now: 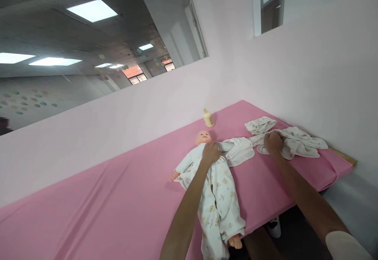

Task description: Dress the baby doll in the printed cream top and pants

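A baby doll (203, 137) in a white printed sleepsuit (218, 197) lies on its back on the pink-covered table (118, 205). My left hand (210, 152) rests closed on the doll's chest near the shoulder, gripping the suit there. My right hand (273, 142) is closed on the end of the suit's stretched-out white sleeve (239, 146), pulled to the right of the doll. One doll hand (173, 176) pokes out at the left and a bare foot (235, 242) hangs at the table's front edge.
A small cream bottle (208, 118) stands by the wall behind the doll's head. Two crumpled printed cloths (260, 124) (301, 142) lie at the table's right end, near the pink wall. A white shoe (275, 227) shows below the table edge.
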Action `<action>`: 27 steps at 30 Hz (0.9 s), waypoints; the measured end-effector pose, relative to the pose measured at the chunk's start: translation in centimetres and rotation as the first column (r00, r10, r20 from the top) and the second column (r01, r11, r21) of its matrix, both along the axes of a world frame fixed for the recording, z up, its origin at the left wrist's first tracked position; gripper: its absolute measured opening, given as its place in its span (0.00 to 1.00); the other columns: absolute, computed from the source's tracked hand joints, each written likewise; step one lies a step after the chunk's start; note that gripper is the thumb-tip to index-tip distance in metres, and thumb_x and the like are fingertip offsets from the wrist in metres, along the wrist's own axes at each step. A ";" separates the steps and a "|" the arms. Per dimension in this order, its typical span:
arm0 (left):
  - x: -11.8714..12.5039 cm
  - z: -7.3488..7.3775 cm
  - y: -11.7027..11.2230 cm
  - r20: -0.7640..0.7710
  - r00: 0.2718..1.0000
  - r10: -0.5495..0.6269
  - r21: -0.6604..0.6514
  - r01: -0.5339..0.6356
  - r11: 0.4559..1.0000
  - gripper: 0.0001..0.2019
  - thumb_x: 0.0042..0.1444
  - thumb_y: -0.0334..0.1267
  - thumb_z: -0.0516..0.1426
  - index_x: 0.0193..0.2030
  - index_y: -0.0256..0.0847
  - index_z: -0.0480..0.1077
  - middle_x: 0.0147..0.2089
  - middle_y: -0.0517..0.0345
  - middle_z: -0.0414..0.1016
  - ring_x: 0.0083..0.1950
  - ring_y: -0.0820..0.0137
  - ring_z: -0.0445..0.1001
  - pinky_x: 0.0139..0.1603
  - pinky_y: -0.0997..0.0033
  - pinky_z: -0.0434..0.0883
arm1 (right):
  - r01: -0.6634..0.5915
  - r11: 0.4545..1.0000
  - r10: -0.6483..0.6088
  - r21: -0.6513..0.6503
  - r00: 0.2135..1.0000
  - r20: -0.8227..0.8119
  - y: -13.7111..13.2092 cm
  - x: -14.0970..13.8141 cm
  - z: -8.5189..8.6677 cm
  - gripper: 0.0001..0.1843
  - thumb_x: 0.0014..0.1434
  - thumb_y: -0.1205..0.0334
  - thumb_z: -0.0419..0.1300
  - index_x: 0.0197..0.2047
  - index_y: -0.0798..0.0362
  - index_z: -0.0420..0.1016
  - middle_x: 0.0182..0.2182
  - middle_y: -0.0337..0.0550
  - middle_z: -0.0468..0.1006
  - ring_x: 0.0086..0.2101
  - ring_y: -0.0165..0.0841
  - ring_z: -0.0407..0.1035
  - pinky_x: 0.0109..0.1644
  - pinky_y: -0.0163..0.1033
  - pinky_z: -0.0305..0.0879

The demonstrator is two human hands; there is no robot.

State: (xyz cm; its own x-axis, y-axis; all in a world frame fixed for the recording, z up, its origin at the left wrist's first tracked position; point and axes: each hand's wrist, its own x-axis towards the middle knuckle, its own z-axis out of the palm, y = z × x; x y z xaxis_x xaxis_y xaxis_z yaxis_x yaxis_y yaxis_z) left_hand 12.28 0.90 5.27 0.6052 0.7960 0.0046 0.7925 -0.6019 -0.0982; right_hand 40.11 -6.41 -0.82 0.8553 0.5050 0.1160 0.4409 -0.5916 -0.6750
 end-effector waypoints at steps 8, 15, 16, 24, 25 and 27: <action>3.1 -0.8 0.0 -0.095 0.990 -0.103 0.007 0.104 0.995 0.16 0.58 0.30 0.52 0.53 0.32 0.67 0.53 0.41 0.72 0.55 0.57 0.70 0.56 0.60 0.62 | -0.363 0.929 0.365 -0.074 0.865 0.345 1.1 -9.0 -0.4 0.21 0.63 0.52 0.49 0.47 0.61 0.70 0.46 0.59 0.72 0.48 0.48 0.62 0.50 0.49 0.55; 4.8 -1.6 1.3 -0.130 0.968 -0.215 -0.026 0.213 0.977 0.16 0.57 0.31 0.51 0.53 0.35 0.66 0.50 0.45 0.74 0.54 0.60 0.71 0.54 0.61 0.62 | -0.459 0.870 0.493 -0.183 0.825 0.276 2.5 -13.7 0.1 0.16 0.60 0.56 0.53 0.43 0.59 0.71 0.44 0.56 0.72 0.47 0.47 0.62 0.49 0.50 0.53; 4.9 -1.6 1.5 -0.129 0.967 -0.220 -0.029 0.218 0.976 0.16 0.58 0.31 0.51 0.53 0.36 0.66 0.50 0.45 0.74 0.54 0.60 0.71 0.54 0.61 0.63 | -0.450 0.874 0.484 -0.183 0.832 0.270 2.6 -13.5 0.2 0.16 0.59 0.56 0.53 0.43 0.59 0.72 0.44 0.56 0.72 0.47 0.47 0.62 0.49 0.50 0.53; 5.6 -2.2 1.8 -0.093 0.980 -0.176 -0.018 0.175 0.984 0.18 0.57 0.41 0.54 0.54 0.38 0.67 0.51 0.43 0.74 0.56 0.54 0.68 0.57 0.50 0.58 | -0.577 0.775 0.631 -0.258 0.691 0.352 2.2 -11.8 0.4 0.11 0.60 0.66 0.51 0.42 0.58 0.72 0.42 0.55 0.75 0.46 0.43 0.66 0.49 0.44 0.55; 5.6 -2.1 1.8 -0.084 0.983 -0.162 -0.020 0.161 0.987 0.19 0.57 0.43 0.55 0.54 0.38 0.67 0.51 0.42 0.74 0.56 0.53 0.67 0.57 0.49 0.57 | -0.573 0.775 0.632 -0.267 0.696 0.340 2.1 -11.5 0.4 0.11 0.61 0.67 0.50 0.42 0.58 0.72 0.41 0.55 0.75 0.45 0.42 0.67 0.48 0.43 0.55; 5.5 -1.9 1.9 -0.064 0.989 -0.134 -0.022 0.132 0.991 0.22 0.55 0.47 0.57 0.53 0.38 0.67 0.51 0.42 0.74 0.56 0.53 0.67 0.58 0.48 0.56 | -0.550 0.785 0.619 -0.287 0.720 0.314 1.9 -10.9 0.3 0.10 0.62 0.67 0.50 0.41 0.57 0.72 0.41 0.54 0.76 0.44 0.41 0.68 0.47 0.42 0.56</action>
